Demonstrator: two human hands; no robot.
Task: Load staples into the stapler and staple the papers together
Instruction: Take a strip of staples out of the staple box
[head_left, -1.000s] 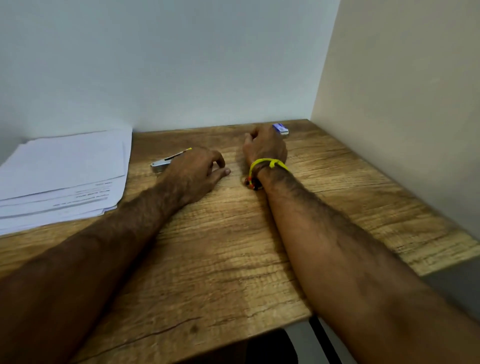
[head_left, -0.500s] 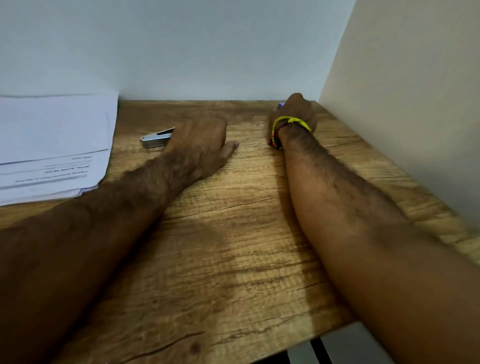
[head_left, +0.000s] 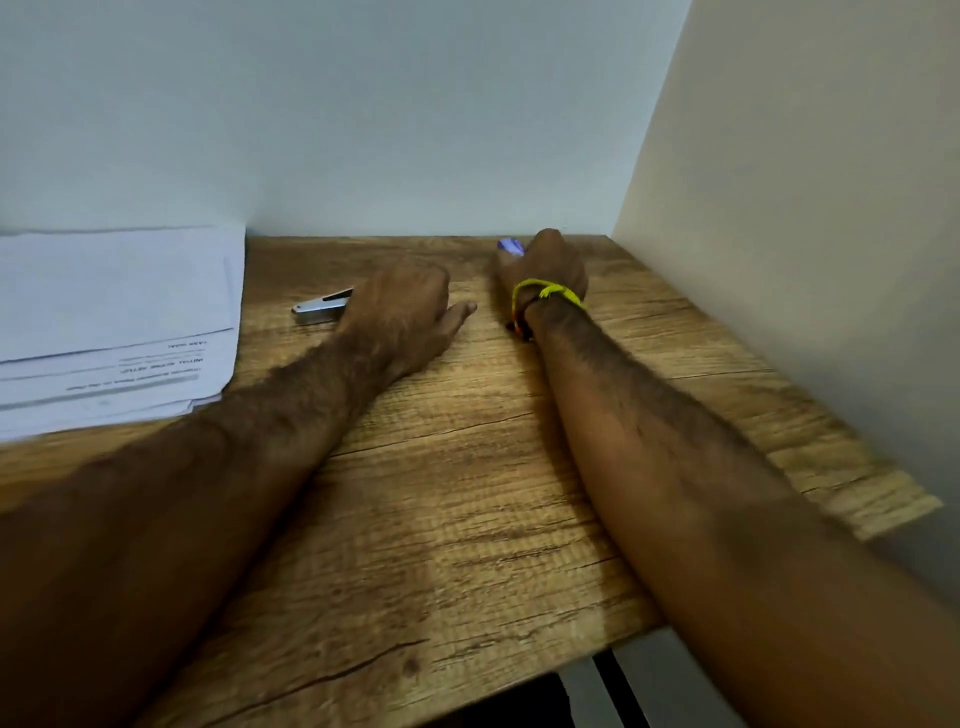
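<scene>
Both our hands reach to the far side of the wooden desk (head_left: 467, 519).

Our left hand (head_left: 402, 312) lies knuckles up over the near end of the metal stapler (head_left: 319, 307), fingers curled down, thumb out flat; whether they grip it we cannot tell. Our right hand (head_left: 545, 262), yellow thread band (head_left: 545, 293) at the wrist, is bunched at the small purple staple box (head_left: 511, 245) by the back wall; its fingertips are hidden. The papers (head_left: 114, 322) lie stacked at far left.

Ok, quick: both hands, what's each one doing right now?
Left hand: over the stapler; grip hidden, cannot tell.
Right hand: at the small blue box; fingers hidden, cannot tell.
</scene>
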